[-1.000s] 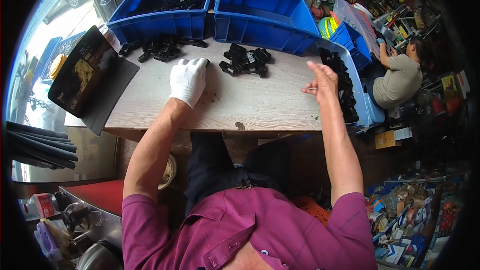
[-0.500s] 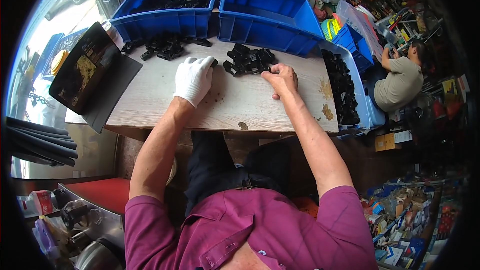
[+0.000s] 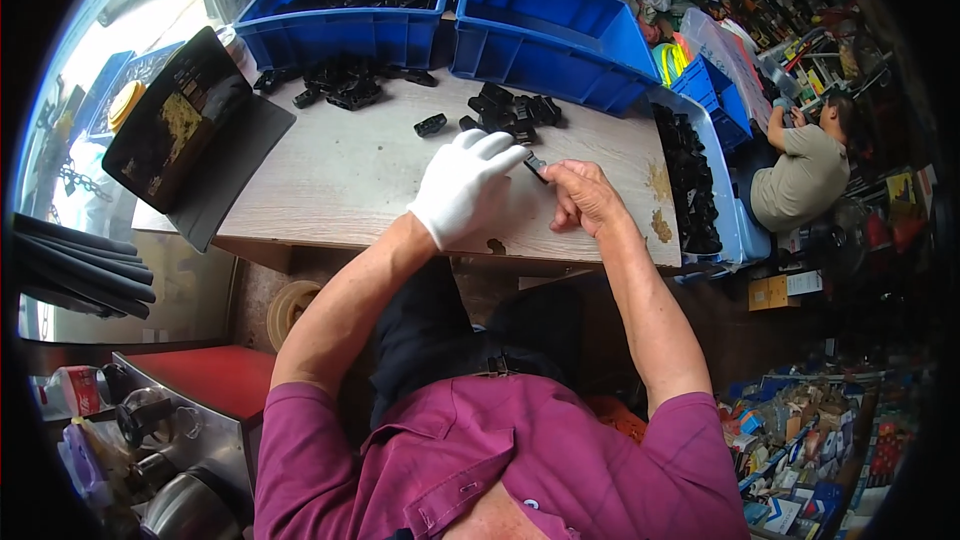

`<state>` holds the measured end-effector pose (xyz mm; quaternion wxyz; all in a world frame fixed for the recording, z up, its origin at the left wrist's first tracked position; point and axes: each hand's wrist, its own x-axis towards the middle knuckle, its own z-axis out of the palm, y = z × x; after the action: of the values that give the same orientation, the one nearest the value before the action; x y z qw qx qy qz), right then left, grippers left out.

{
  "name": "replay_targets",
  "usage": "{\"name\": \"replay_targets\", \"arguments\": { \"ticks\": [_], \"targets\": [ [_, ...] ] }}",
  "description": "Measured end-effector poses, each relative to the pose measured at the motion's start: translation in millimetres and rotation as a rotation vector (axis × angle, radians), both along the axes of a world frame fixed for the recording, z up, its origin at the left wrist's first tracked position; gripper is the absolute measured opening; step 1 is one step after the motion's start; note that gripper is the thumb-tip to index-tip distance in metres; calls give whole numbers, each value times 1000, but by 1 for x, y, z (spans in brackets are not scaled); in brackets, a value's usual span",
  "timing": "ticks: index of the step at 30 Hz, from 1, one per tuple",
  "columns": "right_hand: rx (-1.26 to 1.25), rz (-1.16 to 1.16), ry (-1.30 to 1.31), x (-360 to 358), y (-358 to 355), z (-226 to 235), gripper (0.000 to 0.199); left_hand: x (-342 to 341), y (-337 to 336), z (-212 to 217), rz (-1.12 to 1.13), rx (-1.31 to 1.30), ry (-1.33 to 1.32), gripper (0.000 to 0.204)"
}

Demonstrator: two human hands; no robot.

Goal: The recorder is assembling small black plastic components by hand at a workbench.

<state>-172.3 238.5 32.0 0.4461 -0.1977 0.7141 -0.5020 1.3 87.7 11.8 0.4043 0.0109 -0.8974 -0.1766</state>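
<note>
The left hand [image 3: 465, 188], wearing a white knitted glove, is reaching inward and to the right, its back facing up and its fingers lying close together. The right hand [image 3: 588, 198] is bare and is angling in from the opposite side, thumb and forefinger pinching a small black part [image 3: 535, 167] while the other fingers are curling under. The gloved fingertips are hovering right beside that part; whether they are gripping it, I cannot tell. Both forearms are stretching forward from the lower edge, converging above the front of the surface [image 3: 340, 175].

The pinched part is sitting between the two hands, just in front of a black pile [image 3: 515, 112]. A lone black piece [image 3: 430, 125] is lying to the left of this pile, and a larger heap [image 3: 345, 85] is resting farther left, before a blue bin [image 3: 345, 40] that is holding more black pieces. A second blue bin [image 3: 550, 68] is standing to its right.

As for labels, a bottle [image 3: 80, 390] at lower left is wearing a red label bearing pale lettering. A propped tablet [image 3: 180, 125] is showing a dark picture with a yellowish patch; any print on it is staying too small to read.
</note>
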Motion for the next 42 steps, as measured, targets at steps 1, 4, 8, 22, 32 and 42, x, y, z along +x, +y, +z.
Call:
{"name": "replay_targets", "arguments": {
  "ticks": [1,4,8,22,32,42],
  "targets": [
    [3,3,-2,-3,2,-2,29,-9,4,-2,-57,29,-165,40],
    [14,172,77,-5,-1,-8,33,-23,4,-20,-90,44,-32,19],
    [67,149,105,6,-10,-3,36,-25,-1,-25,4,-6,-238,14],
    [34,-57,281,32,-14,3,55,25,-76,-20,497,-51,-199,28],
    [146,22,350,34,-23,5,39,13,-70,-27,367,-138,-108,13],
    [41,73,363,34,-17,-4,30,10,-30,-21,52,143,-79,26]
  ]
}}
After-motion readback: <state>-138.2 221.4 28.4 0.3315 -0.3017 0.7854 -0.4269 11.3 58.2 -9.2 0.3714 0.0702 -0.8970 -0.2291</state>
